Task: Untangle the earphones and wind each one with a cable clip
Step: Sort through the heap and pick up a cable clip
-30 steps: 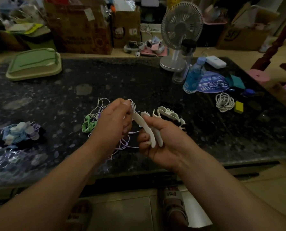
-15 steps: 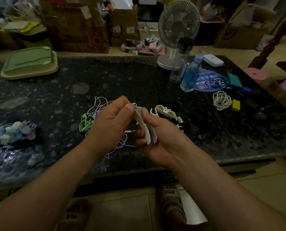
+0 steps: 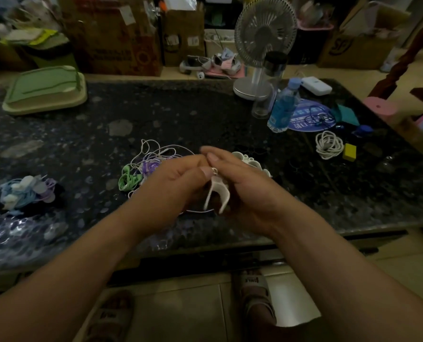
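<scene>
Pinching the top of a white curved plastic cable clip [image 3: 217, 192] with the left hand [image 3: 175, 183], while the right hand [image 3: 246, 193] has its grip curled round the clip's side, both just right of the tangled green, purple and white earphones [image 3: 143, 169]. That tangle lies on the dark speckled stone tabletop [image 3: 205, 114], with a pile of spare white clips [image 3: 249, 162] right of it.

Surface [image 3: 205, 114] spans mid-frame; left hand [image 3: 171, 186] and right hand [image 3: 252, 193] meet at centre with a cable clip [image 3: 217, 193] between them. Tangled earphones [image 3: 151, 164] lie just behind and left of the left hand, spare clips [image 3: 251, 162] behind the right hand, wound bundle [image 3: 25, 193] at far left. Tray [image 3: 45, 90] upper left; fan [image 3: 264, 40], bottle [image 3: 283, 107] upper right, coiled cable [image 3: 328, 144] below-right of bottle.
</scene>
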Demonstrator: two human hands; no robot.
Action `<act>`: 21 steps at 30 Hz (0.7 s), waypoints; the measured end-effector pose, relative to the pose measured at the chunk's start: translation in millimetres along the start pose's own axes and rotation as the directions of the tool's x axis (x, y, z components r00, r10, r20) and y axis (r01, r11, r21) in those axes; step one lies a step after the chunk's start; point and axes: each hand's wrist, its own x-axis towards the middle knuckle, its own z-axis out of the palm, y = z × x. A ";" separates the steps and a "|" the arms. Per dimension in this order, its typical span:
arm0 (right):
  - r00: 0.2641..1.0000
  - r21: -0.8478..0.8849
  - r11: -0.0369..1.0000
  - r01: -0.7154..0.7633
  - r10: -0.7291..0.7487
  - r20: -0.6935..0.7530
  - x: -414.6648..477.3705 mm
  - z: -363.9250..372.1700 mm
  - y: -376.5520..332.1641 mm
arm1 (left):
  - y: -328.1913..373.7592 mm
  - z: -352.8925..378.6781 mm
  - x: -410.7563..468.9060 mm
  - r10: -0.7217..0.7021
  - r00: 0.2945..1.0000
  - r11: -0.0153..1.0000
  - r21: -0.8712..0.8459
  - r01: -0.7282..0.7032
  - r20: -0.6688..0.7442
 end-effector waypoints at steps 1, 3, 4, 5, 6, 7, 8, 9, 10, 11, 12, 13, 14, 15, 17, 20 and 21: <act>0.999 -0.029 1.000 0.003 -0.001 0.043 -1.7 -2.3 -2.1 | 1.2 -4.4 -0.1 -0.074 0.997 0.995 -0.072 0.073 -0.012; 0.994 -0.038 0.999 0.012 -0.007 0.112 -4.6 -5.7 -5.8 | -1.8 -14.1 1.4 -0.131 0.990 0.986 -0.105 0.126 -0.045; 0.991 -0.019 1.000 0.010 -0.007 0.132 -5.3 -6.2 -6.3 | -3.6 -18.4 2.0 -0.131 0.990 0.985 -0.114 0.126 -0.042; 0.990 0.002 1.000 0.005 -0.005 0.141 -4.9 -6.2 -6.5 | -5.0 -20.5 2.3 -0.138 0.990 0.983 -0.129 0.133 -0.029; 0.990 0.017 1.000 0.004 -0.007 0.144 -4.7 -6.0 -6.9 | -7.1 -22.4 2.1 -0.153 0.988 0.977 -0.152 0.150 -0.008; 0.990 0.024 1.000 0.000 -0.004 0.143 -4.8 -6.7 -7.1 | -7.9 -23.3 1.3 -0.174 0.984 0.966 -0.191 0.175 0.025; 0.989 0.032 0.999 -0.006 0.002 0.145 -4.7 -8.1 -7.0 | -7.0 -23.0 -0.5 -0.187 0.980 0.953 -0.227 0.199 0.071; 0.989 0.033 0.999 -0.018 0.013 0.147 -4.7 -8.7 -7.5 | -7.4 -24.8 -2.7 -0.188 0.973 0.942 -0.257 0.216 0.131; 0.988 0.026 0.999 -0.029 0.025 0.151 -5.7 -9.6 -8.2 | -8.4 -26.9 -4.6 -0.173 0.964 0.936 -0.271 0.225 0.203; 0.987 0.015 0.999 -0.042 0.039 0.154 -6.5 -10.2 -8.2 | -9.0 -28.8 -6.7 -0.151 0.952 0.937 -0.269 0.224 0.267; 0.985 0.005 0.999 -0.050 0.048 0.166 -6.9 -11.4 -7.8 | -8.4 -30.3 -9.0 -0.124 0.939 0.940 -0.264 0.214 0.321; 0.982 -0.004 0.998 -0.058 0.058 0.177 -8.0 -11.5 -7.9 | -8.0 -31.4 -10.9 -0.103 0.927 0.942 -0.263 0.207 0.360; 0.979 -0.013 0.998 -0.062 0.064 0.192 -9.3 -11.5 -8.3 | -8.1 -31.8 -11.5 -0.097 0.920 0.941 -0.267 0.209 0.379; 0.976 -0.024 0.998 -0.061 0.064 0.206 -10.3 -10.8 -7.8 | -8.6 -31.7 -12.0 -0.101 0.918 0.935 -0.278 0.220 0.384; 0.975 -0.093 0.995 -0.018 0.038 0.217 -9.8 -11.8 -6.2 | -8.3 -31.3 -13.7 -0.089 0.918 0.923 -0.314 0.221 0.386; 0.977 -0.379 0.905 0.194 -0.145 0.154 -6.8 -14.6 -6.9 | -6.1 -29.9 -15.9 -0.093 0.934 0.892 -0.388 0.232 0.344; 0.962 -0.425 0.866 0.262 -0.201 0.184 -8.6 -15.4 -9.1 | -6.0 -29.6 -15.7 -0.112 0.936 0.877 -0.410 0.251 0.334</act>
